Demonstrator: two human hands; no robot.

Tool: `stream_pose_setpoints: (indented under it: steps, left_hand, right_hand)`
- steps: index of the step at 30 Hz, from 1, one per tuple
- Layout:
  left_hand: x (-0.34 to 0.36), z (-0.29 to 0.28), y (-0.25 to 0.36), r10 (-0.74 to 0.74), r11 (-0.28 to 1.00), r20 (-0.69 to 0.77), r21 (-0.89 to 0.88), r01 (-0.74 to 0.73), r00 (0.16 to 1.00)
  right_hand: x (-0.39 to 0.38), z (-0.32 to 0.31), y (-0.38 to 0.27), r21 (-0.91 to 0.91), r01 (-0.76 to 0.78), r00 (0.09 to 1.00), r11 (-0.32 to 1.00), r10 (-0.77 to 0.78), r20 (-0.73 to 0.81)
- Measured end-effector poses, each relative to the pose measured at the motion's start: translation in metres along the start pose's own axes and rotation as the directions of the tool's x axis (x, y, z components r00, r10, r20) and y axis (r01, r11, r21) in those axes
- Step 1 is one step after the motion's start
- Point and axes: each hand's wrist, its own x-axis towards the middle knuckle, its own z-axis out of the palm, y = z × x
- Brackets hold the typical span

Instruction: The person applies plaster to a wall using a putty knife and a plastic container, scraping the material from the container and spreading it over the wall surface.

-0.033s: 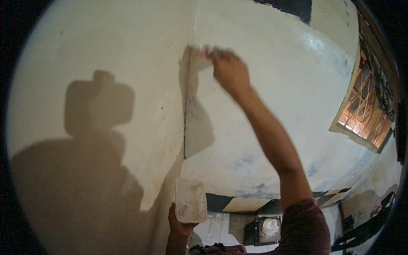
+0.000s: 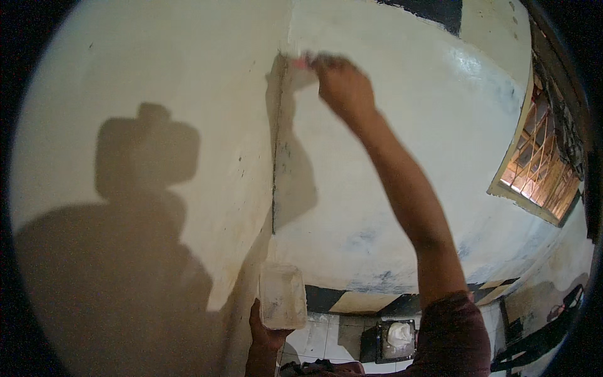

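Overhead, near the top of the view, the right hand (image 2: pixel 347 88) is raised to the corner where the left wall (image 2: pixel 207 56) meets the right wall (image 2: pixel 377 169), its fingers closed around a small pinkish tool (image 2: pixel 300 61). Motion blurs the tool, so its exact kind is unclear, and I cannot tell whether its tip touches the surface; it points left, just beside the corner line. Below it, a dark crack (image 2: pixel 274 201) runs down that corner, partly in the shadow of the arm. The left hand (image 2: pixel 269 336) is low in the view, gripping a pale rectangular container (image 2: pixel 282 295) by its lower left side, the thumb up along the edge and the other fingers mostly hidden beneath. The container is tilted so that its whitish, smeared inside shows, and it stands well apart from the tool, almost straight below it. A broad shadow (image 2: pixel 147 157) of a head and shoulders falls across the left wall. To the right is a barred window (image 2: pixel 540 169); black and cream checks (image 2: pixel 367 303) line the foot of the right wall. On the white tiled floor (image 2: pixel 309 339), a black container (image 2: pixel 380 352) holds a white mass (image 2: pixel 400 336), near the maroon sleeve (image 2: pixel 452 327).
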Motion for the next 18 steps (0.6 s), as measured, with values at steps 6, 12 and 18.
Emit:
stream_pose_setpoints:
  steps: [6, 12, 18]
  left_hand:
    - [0.013, -0.025, -0.003, 0.053, 0.988, 0.109, -0.151, -0.036, 0.993]
    - [0.000, -0.018, 0.008, 0.045, 0.997, 0.030, -0.072, -0.043, 0.999]
    - [0.004, -0.018, 0.010, 0.042, 0.999, 0.042, -0.036, -0.040, 0.998]
  right_hand:
    - [0.129, -0.006, 0.053, -0.176, 0.254, 0.963, 0.951, -0.266, -0.050]
    - [0.081, 0.038, 0.038, -0.238, 0.159, 0.986, 0.958, -0.145, 0.078]
    - [-0.207, 0.118, -0.038, -0.063, 0.441, 0.880, 0.896, -0.417, 0.228]
